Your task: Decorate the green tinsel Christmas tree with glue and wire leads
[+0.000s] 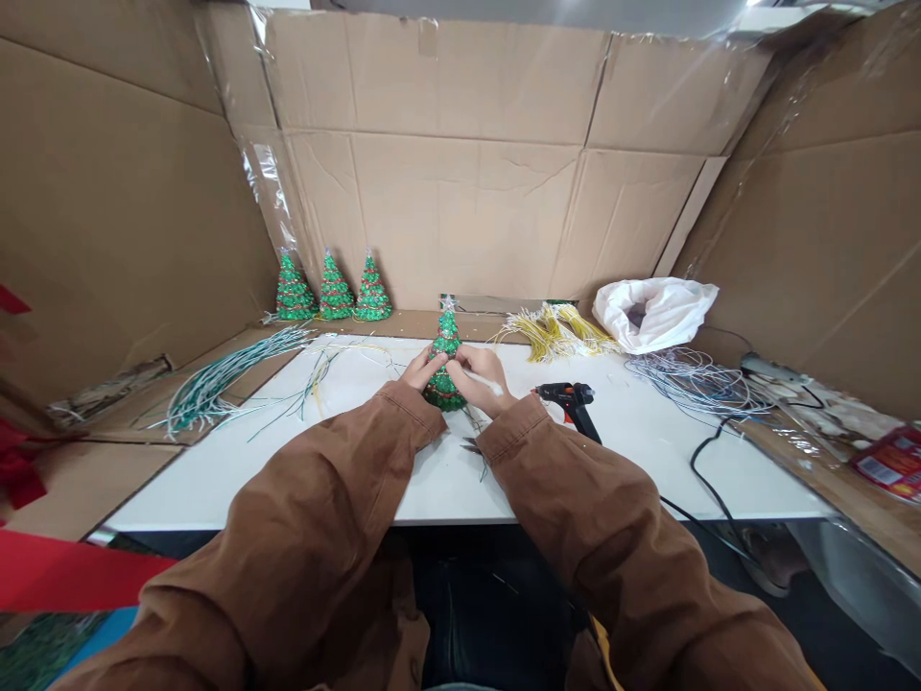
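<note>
A small green beaded Christmas tree (446, 347) with red trim and a silver star on top stands on the white table (633, 461). My left hand (421, 369) pinches its left side, fingers closed on it. My right hand (481, 374) grips its right side, fingers curled against it. Both arms wear brown sleeves.
Three finished little trees (332, 290) stand at the back left. Green wire bundles (216, 382) lie left, yellow wires (554, 331) and a white plastic bag (656, 309) back right, silver wire coils (683, 379) right. A black-orange glue gun (570, 398) with a cable lies beside my right wrist. Cardboard walls surround the table.
</note>
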`<state>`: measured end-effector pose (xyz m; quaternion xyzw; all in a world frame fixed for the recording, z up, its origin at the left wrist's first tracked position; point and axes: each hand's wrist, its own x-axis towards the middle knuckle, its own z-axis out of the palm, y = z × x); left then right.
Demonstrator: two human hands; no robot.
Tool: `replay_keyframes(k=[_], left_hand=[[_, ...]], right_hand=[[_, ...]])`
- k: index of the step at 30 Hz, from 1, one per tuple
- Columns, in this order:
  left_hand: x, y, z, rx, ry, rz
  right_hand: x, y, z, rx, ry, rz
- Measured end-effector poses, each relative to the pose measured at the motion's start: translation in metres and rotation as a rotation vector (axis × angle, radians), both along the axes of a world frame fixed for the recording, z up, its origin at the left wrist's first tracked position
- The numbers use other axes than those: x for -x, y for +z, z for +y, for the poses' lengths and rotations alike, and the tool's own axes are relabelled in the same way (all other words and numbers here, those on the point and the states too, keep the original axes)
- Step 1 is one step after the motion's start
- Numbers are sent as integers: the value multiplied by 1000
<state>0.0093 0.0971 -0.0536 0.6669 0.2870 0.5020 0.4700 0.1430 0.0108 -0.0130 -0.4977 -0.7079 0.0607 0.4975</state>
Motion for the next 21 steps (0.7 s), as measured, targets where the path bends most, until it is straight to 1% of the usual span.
replay_keyframes(k=[10, 15, 21], left_hand=[[0, 3, -4, -18, -1, 11], [0, 1, -1, -37, 3, 15], [0, -2, 2, -20, -10, 14]], right_hand=[[0, -1, 1, -7, 8, -4], [0, -1, 1, -8, 5, -4], [0, -2, 1, -5, 7, 4]])
